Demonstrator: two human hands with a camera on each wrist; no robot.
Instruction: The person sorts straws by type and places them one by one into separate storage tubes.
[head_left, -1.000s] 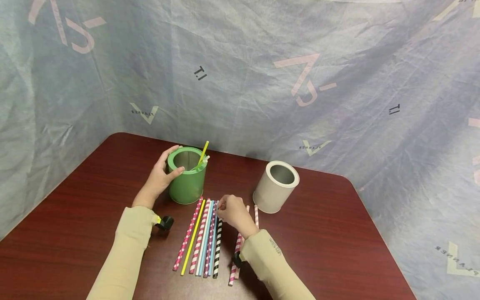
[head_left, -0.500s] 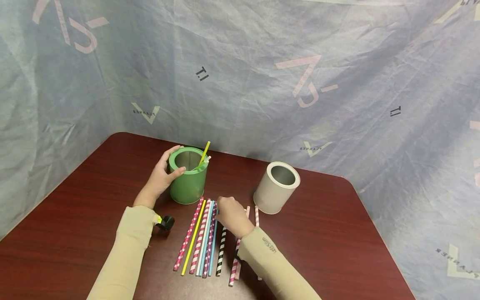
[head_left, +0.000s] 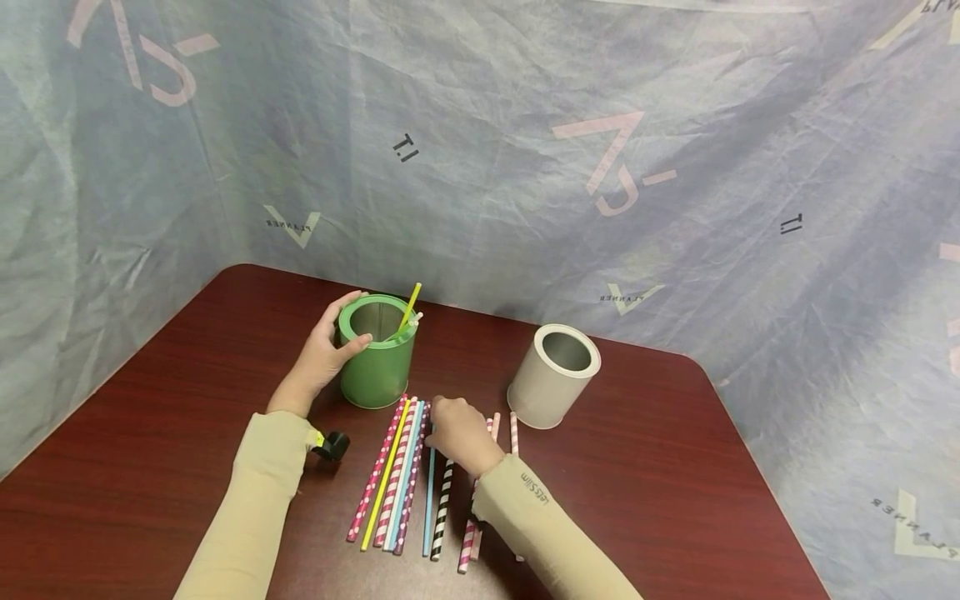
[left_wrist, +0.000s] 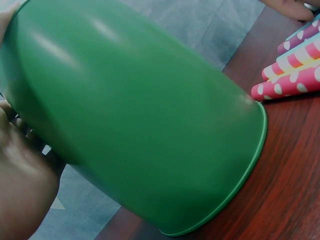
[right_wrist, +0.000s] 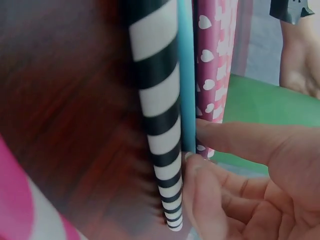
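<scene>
Fingers point(right_wrist: 227, 142) on 1 blue straw point(right_wrist: 186, 75)

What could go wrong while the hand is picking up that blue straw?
The right hand pinches the plain blue paper straw right beside the black-and-white striped straw, so it might drag that one along or knock the row crooked. The straws are round and lie loose on the dark red wooden table, so a nudge could roll them. The left hand holds the green metal can; a bump could tip it.
</scene>
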